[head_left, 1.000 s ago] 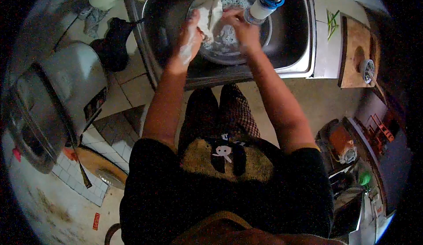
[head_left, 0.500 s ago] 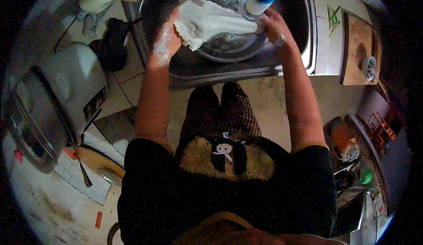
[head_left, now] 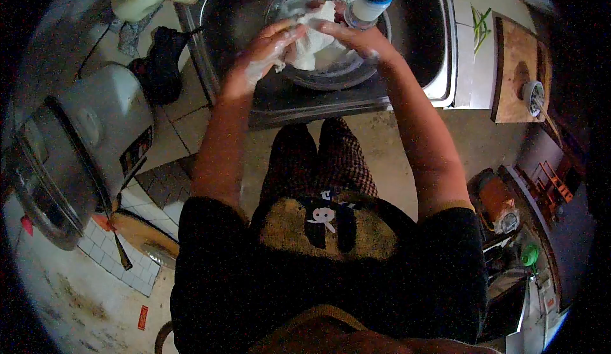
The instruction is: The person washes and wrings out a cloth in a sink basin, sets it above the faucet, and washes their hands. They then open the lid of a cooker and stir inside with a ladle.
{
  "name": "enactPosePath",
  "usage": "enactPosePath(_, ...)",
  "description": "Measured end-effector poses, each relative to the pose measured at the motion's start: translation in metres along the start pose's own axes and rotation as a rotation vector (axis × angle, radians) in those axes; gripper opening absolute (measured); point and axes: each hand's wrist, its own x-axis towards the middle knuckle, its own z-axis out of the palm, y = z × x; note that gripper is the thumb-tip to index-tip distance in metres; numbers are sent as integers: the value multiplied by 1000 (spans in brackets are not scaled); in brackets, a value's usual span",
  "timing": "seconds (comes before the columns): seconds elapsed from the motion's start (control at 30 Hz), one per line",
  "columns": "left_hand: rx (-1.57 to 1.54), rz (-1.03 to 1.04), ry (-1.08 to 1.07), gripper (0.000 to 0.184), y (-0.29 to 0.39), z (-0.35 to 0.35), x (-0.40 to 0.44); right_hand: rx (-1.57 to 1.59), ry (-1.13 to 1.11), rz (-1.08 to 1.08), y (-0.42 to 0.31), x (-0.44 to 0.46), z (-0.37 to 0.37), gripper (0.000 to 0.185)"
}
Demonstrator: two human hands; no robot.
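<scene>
A wet white cloth (head_left: 308, 54) is bunched between my two hands, above a round metal basin (head_left: 337, 82) of soapy water in the sink. My left hand (head_left: 270, 47), with suds on its wrist and fingers, grips the cloth from the left. From the right, my right hand (head_left: 356, 39) closes on the same cloth, suds on its thumb side. Right above that hand is the faucet's white end piece with a blue ring (head_left: 375, 4). Parts of the fingers are hidden by the cloth.
The steel sink (head_left: 318, 103) surrounds the basin. At left on the counter stand a rice cooker-like appliance (head_left: 108, 109) and a dark cloth (head_left: 159, 68). A wooden board (head_left: 509, 68) with a small bowl (head_left: 533, 93) lies at right, near green stalks (head_left: 482, 29).
My hands have come together over the basin. The cloth, stretched out between them before, is now gathered into a bunch.
</scene>
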Motion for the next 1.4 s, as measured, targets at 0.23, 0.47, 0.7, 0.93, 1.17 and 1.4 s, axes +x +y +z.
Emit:
enactPosePath(0.23, 372, 415, 723, 24, -36, 26, 6, -9, 294, -43, 4, -8, 13, 27)
enactPosePath(0.47, -1260, -152, -505, 54, -71, 45, 36, -397, 25, -394, -30, -55, 84, 16)
enactPosePath(0.7, -684, 171, 202, 44, -94, 61, 35, -554, 250, 134, 15, 4, 35, 46)
enactPosePath(0.93, -648, 453, 206, 55, -102, 45, 40, -555, 280, -345, -14, -41, 89, 46)
enactPosePath(1.17, -614, 184, 295, 52, -91, 49, 21, -85, 307, -158, 25, -12, 73, 43)
enactPosePath(1.4, -232, 290, 356, 48, -81, 28, 45, -71, 256, -11, 28, -24, 69, 49)
